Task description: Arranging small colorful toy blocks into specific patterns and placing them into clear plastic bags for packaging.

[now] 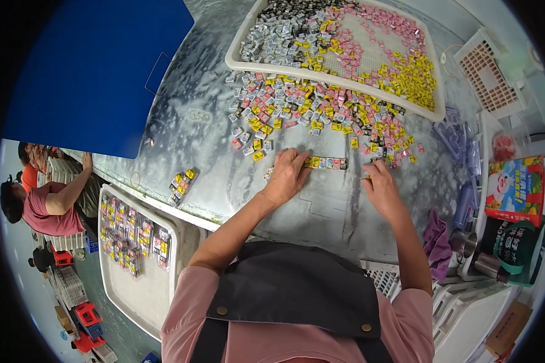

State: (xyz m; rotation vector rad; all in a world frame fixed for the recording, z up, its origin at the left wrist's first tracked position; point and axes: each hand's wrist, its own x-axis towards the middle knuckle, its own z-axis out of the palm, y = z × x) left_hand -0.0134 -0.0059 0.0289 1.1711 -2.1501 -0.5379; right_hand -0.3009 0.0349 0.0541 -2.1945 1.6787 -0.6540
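Observation:
A straight row of small wrapped pieces [330,163], yellow, pink, white and dark, lies on the grey table in front of me. My left hand [286,176] is closed over the row's left end, its thumb and fingers pressed together there. To the right of the row, apart from it, my right hand [383,189] pinches what looks like a small yellowish wrapped piece, mostly hidden by the fingertips. Just beyond both hands spreads a loose heap of the same small pieces [312,112]. Some coloured bits show beside my left hand, partly covered by it.
A large white tray [339,75] of pieces sorted by colour stands at the back. A small packed bundle [181,186] lies near the table's left edge, above a white tray [118,290] of similar packs. A blue panel [97,72] rises at left. A purple cloth [436,242] hangs at right.

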